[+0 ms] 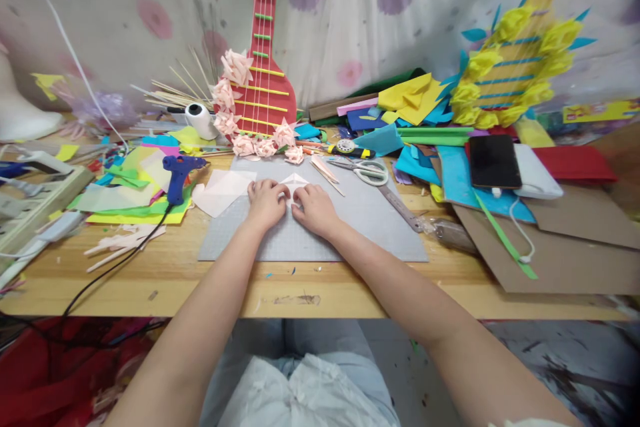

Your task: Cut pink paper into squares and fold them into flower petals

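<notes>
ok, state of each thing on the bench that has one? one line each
left hand: fingers curled, pressing the paper
right hand: fingers curled, pressing the paper
small pale pink folded paper: partly folded, flat on the grey cutting mat
white-handled scissors: closed, lying flat
blue hot glue gun: standing, corded, not held
black smartphone: screen dark, white cable attached

A red paper guitar [263, 67] trimmed with pink flowers [235, 103] leans against the far wall. A blue glue gun [176, 175] lies at left on the counter [165, 280]; scissors [367, 170], a ruler [400, 208] and a black phone [494, 161] lie to the right, near cardboard [565, 247].
</notes>
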Available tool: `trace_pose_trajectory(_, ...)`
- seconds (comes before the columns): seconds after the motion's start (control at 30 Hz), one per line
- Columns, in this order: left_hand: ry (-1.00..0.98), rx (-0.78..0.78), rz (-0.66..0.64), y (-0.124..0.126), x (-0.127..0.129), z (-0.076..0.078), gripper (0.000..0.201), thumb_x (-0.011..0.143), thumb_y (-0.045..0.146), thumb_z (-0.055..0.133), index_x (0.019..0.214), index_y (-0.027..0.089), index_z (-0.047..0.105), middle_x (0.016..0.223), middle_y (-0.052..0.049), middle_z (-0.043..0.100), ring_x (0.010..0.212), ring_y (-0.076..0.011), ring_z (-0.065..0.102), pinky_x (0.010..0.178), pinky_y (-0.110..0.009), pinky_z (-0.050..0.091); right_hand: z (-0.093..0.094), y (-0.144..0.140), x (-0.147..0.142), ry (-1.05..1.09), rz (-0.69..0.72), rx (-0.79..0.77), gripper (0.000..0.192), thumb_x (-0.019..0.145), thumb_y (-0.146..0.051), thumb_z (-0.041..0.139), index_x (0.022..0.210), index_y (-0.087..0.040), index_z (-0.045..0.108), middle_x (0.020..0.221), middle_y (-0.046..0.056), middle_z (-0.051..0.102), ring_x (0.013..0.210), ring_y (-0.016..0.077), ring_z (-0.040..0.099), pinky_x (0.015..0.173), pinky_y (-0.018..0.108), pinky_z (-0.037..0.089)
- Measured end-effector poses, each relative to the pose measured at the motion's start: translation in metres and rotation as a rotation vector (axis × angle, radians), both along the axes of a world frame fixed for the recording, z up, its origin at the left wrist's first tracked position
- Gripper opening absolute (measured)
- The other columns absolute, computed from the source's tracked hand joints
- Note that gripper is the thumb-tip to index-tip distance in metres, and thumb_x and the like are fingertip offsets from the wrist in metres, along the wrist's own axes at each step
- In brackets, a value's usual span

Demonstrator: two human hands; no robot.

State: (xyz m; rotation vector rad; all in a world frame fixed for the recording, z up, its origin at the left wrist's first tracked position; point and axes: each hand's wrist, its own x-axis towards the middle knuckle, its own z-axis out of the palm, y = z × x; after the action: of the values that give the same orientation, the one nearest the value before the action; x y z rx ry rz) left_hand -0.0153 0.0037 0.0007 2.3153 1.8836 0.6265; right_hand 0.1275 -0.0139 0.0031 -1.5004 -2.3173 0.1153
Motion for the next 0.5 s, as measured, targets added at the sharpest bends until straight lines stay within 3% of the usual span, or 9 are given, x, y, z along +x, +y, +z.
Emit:
trace_pose_trajectory(0.2,-0.051,0.005,-0.027,0.008,-0.001,-0.003,0.03,0.067,0.005,0.044,0.076,0.025,0.064,0.092,-0.004,0.058,0.1,-0.023,0.044,0.096,-0.043,0.025,-0.001,0.001,0.001,0.004,0.0,0.006,0.018,0.08,-0.029,0.048,0.093,-0.019,0.054,0.093,0.008,0.054,0.089,0.0212,0.045,0.078,0.032,0.035)
trace_pose_trajectory(0.33,-0.24,0.003,-0.079,0.011,-0.008,-0.002,0.039,0.06,-0.001,0.04,0.085,0.021,0.062,0.093,-0.005,0.059,0.097,-0.0202,0.048,0.09,-0.036,0.036,-0.002,0.003,0.004,0.038,0.032,0.019,0.017,0.079,-0.032,0.05,0.089,-0.019,0.055,0.09,0.006,0.055,0.088,0.02,0.045,0.077,0.031,0.035)
trace_pose_trajectory(0.5,-0.417,-0.009,-0.139,0.026,-0.017,0.0,0.055,0.053,-0.004,0.036,0.099,0.017,0.058,0.109,-0.005,0.057,0.108,-0.0167,0.047,0.097,-0.031,0.035,-0.002,0.001,0.007,0.024,0.095,0.078,0.025,0.077,-0.04,0.054,0.09,-0.019,0.055,0.091,0.007,0.056,0.089,0.0204,0.046,0.074,0.03,0.035)
